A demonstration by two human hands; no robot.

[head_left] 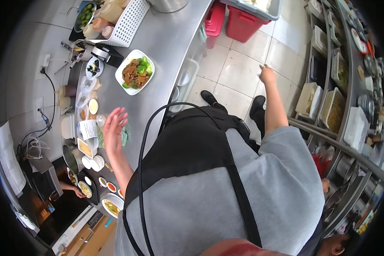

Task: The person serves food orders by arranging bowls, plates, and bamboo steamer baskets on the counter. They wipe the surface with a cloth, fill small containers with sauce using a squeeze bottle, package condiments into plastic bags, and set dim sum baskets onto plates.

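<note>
My left hand [115, 123] is over the steel counter [168, 47] with its fingers stretched and a little apart, holding nothing. Farther along the counter sits a white square plate [120, 76] of brown meat slices [134, 73] with green broccoli [146, 65]. Nearest to my left hand are a green cloth [124, 135] and plastic bags of food. On the other side, my right hand [267, 74] is out over the tiled floor, fingers curled in; I see nothing in it.
A white basket [130, 27] of sauce bottles stands at the counter's back. Red bins [243, 26] are on the floor ahead. Shelves with food tubs [308, 100] line the right. Another person's hand [79, 193] reaches to a plate at left; another person's head [335, 245] shows lower right.
</note>
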